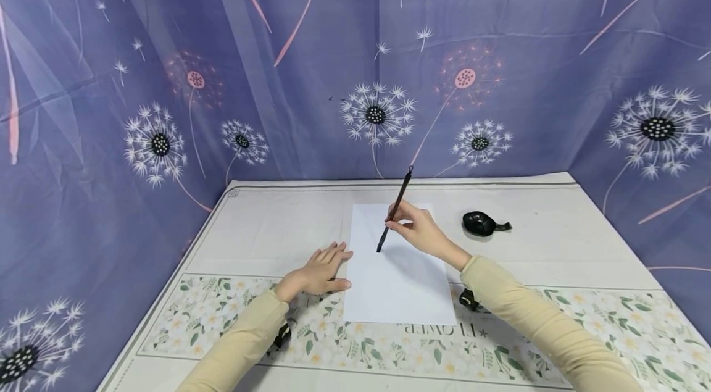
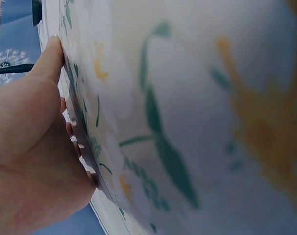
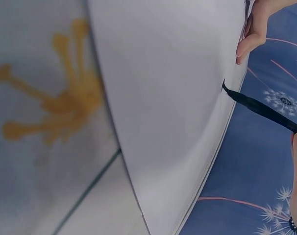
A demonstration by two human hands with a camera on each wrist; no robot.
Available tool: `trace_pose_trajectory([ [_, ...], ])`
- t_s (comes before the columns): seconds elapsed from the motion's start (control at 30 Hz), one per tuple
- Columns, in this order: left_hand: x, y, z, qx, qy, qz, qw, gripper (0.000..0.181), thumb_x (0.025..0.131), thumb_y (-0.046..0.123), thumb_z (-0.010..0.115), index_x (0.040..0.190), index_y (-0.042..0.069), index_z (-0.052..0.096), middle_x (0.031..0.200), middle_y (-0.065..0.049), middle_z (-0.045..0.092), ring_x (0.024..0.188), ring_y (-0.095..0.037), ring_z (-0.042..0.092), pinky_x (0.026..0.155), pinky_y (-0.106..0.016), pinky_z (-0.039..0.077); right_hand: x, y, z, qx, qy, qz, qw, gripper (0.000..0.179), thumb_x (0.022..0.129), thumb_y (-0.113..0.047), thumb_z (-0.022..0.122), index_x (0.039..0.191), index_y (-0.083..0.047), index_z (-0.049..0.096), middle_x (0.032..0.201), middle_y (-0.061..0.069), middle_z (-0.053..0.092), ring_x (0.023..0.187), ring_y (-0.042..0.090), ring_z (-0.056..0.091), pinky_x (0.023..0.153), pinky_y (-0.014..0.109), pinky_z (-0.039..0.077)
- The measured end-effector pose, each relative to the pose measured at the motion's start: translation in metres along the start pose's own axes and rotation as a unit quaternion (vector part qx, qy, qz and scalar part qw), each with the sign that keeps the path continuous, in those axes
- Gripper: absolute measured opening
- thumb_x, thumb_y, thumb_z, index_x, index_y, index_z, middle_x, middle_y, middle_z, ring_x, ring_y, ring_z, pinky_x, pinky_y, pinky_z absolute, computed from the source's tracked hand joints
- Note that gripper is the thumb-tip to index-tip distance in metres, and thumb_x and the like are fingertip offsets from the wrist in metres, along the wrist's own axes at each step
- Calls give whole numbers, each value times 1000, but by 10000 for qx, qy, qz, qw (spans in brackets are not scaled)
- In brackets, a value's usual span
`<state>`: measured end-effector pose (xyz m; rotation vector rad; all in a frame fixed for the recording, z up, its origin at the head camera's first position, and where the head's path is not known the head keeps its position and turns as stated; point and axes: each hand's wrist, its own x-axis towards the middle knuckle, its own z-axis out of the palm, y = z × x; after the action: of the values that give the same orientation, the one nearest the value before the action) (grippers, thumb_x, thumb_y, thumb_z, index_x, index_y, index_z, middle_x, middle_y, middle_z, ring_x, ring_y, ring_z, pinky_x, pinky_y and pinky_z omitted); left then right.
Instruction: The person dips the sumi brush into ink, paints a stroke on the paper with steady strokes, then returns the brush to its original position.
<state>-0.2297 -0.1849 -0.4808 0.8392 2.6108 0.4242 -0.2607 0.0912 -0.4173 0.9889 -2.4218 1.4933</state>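
A black calligraphy brush (image 1: 397,199) leans up and back in my right hand (image 1: 419,230), pinched between thumb and fingertips partway along its shaft. Its dark bristle tip (image 3: 229,91) meets the white sheet of paper (image 1: 400,293), bending slightly in the right wrist view. My left hand (image 1: 321,271) lies palm down at the sheet's left edge, fingers spread and straight, fingertips right at the paper. In the left wrist view, the left thumb (image 2: 49,61) stretches along the flowered tablecloth (image 2: 109,98).
To the right of the paper sits a glossy black dish (image 1: 479,223) with a short handle. A white tablecloth (image 1: 266,225) with a flowered band covers the table. Purple dandelion curtains (image 1: 311,133) stand behind and at both sides.
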Motion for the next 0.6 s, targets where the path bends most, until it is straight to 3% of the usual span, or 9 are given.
trace_pose_trajectory([
  [0.6, 0, 3, -3, 33, -3, -54, 10000, 69, 100, 41, 49, 152, 7, 21, 161, -22, 8, 149, -40, 6, 118, -62, 9, -1, -4, 0, -50, -123, -6, 9999, 14, 90, 4, 62, 103, 2, 61, 96, 24, 72, 96, 36, 70, 81, 38, 59],
])
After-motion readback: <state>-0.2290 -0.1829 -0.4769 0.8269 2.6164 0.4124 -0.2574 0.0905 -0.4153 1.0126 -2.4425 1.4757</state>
